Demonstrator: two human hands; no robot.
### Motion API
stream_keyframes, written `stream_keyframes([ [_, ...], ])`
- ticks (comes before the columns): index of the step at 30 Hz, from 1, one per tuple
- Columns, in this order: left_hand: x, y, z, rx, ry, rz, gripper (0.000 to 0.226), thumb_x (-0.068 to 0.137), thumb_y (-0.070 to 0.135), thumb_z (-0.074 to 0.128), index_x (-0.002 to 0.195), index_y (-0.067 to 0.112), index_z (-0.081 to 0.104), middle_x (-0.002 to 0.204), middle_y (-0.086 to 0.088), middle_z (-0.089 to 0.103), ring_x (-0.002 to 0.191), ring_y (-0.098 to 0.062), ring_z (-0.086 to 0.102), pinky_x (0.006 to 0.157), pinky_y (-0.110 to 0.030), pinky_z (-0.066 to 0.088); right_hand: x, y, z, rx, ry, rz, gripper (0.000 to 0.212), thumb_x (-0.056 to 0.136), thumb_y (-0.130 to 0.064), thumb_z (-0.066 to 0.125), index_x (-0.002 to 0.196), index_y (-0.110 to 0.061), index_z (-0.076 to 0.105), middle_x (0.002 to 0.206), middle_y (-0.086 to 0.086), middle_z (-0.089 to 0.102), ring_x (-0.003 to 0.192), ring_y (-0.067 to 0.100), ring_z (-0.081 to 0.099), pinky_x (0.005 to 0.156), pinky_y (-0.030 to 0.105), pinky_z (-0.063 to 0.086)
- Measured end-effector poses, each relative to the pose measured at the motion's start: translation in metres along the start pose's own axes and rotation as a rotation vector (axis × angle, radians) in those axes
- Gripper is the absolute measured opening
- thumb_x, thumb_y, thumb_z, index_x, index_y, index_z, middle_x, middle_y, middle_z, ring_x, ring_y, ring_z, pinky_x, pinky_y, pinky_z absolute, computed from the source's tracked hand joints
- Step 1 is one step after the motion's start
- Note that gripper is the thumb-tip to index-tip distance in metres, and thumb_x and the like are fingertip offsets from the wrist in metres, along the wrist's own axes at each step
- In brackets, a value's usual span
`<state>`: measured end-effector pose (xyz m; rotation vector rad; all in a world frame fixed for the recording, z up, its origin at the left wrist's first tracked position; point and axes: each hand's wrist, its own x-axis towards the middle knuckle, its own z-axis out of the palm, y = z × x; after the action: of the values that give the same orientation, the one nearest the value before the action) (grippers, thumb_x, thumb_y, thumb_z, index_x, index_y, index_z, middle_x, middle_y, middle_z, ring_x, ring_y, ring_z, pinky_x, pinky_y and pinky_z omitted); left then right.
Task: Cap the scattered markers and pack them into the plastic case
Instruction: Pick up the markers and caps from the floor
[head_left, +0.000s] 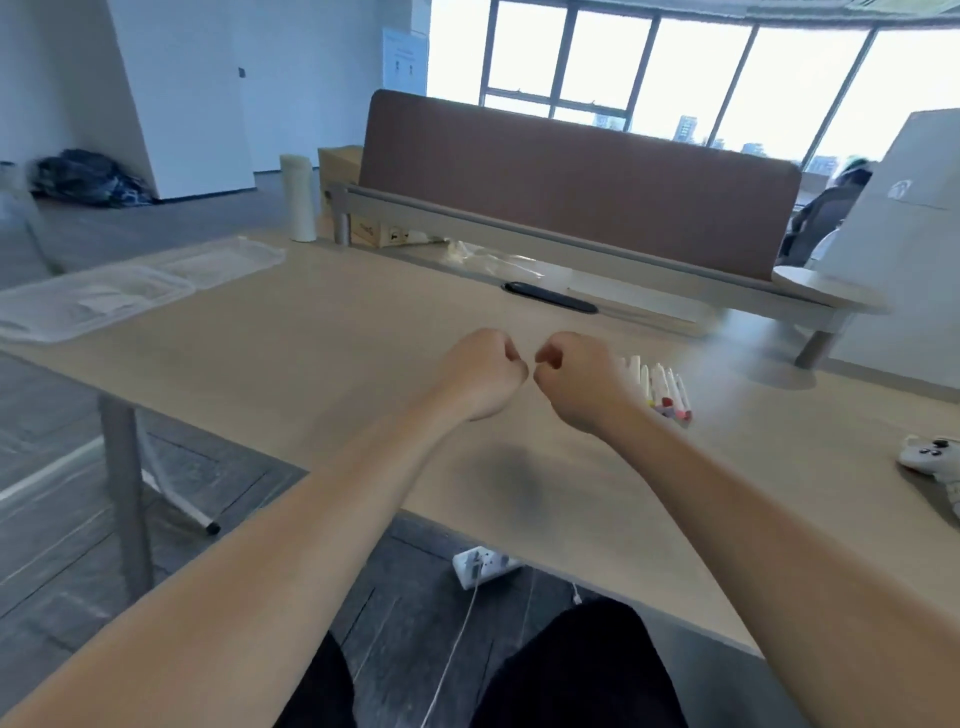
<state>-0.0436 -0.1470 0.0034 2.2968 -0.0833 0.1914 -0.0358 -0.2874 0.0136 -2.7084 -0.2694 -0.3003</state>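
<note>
Two bare fists, left hand (480, 376) and right hand (576, 382), hover curled knuckle-to-knuckle over the beige table (322, 364), near about five white markers (662, 389) and two clear plastic trays (88, 301).

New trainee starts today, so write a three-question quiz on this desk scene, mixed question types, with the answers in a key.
1. True or false: the left hand and right hand are both closed into fists above the table.
2. Where do the markers lie?
A. beside the right hand
B. inside the plastic case
C. on the floor
3. Fill in: the plastic case sits at the table's far ____ corner.

Key
1. True; whether either holds anything cannot be seen.
2. A
3. left
</note>
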Motion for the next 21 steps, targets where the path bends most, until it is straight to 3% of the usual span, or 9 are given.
stream_keyframes([
  [6, -0.063, -0.043, -0.063, 0.017, 0.094, -0.089, 0.018, 0.091, 0.018, 0.051, 0.079, 0.011, 0.062, 0.077, -0.009, 0.065, 0.064, -0.024, 0.057, 0.058, -0.030, 0.043, -0.032, -0.084, 0.030, 0.089, -0.031, -0.160, 0.022, 0.094, -0.024, 0.049, 0.107, -0.018, 0.066, 0.105, 0.002, 0.066, 0.092, 0.023, 0.060, 0.079, 0.037, 0.052],
  [9, -0.098, -0.061, -0.099, 0.064, 0.144, -0.146, 0.025, 0.090, 0.015, 0.048, 0.090, -0.003, 0.065, 0.082, -0.020, 0.064, 0.066, -0.026, 0.055, 0.061, -0.031, 0.040, -0.049, -0.119, 0.038, 0.130, -0.036, -0.241, 0.022, 0.093, -0.024, 0.049, 0.105, -0.018, 0.067, 0.104, 0.003, 0.068, 0.092, 0.023, 0.060, 0.078, 0.034, 0.051],
  [14, -0.150, -0.085, -0.136, 0.156, 0.207, -0.235, 0.029, 0.090, 0.015, 0.048, 0.090, -0.008, 0.066, 0.085, -0.026, 0.067, 0.066, -0.026, 0.056, 0.061, -0.033, 0.040, -0.079, -0.158, 0.059, 0.216, -0.117, -0.330, 0.021, 0.093, -0.023, 0.051, 0.102, -0.015, 0.069, 0.100, 0.005, 0.069, 0.091, 0.026, 0.062, 0.080, 0.036, 0.052],
  [21, -0.205, -0.100, -0.166, 0.183, 0.320, -0.333, 0.025, 0.089, 0.016, 0.050, 0.082, -0.003, 0.064, 0.073, -0.017, 0.061, 0.062, -0.021, 0.052, 0.059, -0.032, 0.038, -0.109, -0.196, 0.087, 0.300, -0.179, -0.496, 0.019, 0.092, -0.025, 0.053, 0.101, -0.017, 0.068, 0.097, 0.004, 0.069, 0.090, 0.025, 0.062, 0.076, 0.034, 0.051],
])
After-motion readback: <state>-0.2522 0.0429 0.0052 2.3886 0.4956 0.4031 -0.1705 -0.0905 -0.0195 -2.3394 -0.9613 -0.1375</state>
